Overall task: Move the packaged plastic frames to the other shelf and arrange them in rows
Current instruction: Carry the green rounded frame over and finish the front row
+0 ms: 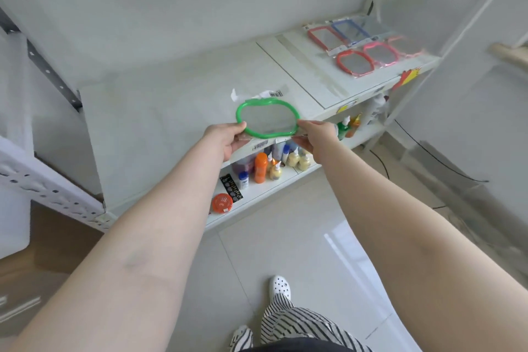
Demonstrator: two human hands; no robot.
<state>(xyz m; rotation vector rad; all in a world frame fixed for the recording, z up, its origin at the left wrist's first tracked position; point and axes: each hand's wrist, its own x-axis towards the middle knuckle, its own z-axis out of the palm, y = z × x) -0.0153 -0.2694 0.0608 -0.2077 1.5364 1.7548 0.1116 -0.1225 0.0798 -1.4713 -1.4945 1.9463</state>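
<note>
A green oval plastic frame (243, 111) in a clear packet with a barcode label is held flat just above the front of the white shelf (160, 123). My left hand (223, 138) grips its left edge and my right hand (315, 137) grips its right edge. On the adjoining shelf board at the far right (300, 66) lie several packaged frames in two rows: a red rectangular frame (325, 37), a blue rectangular frame (350, 27), a red oval frame (354, 63) and a pink oval frame (381, 53). The frames furthest right are blurred.
A lower shelf (274, 183) holds paint and glue bottles, an orange bottle (260, 170) and a round orange tin (222, 203). Metal shelf uprights (51, 74) stand at the left. Price tags (407, 77) hang off the right shelf edge. Tiled floor and my feet are below.
</note>
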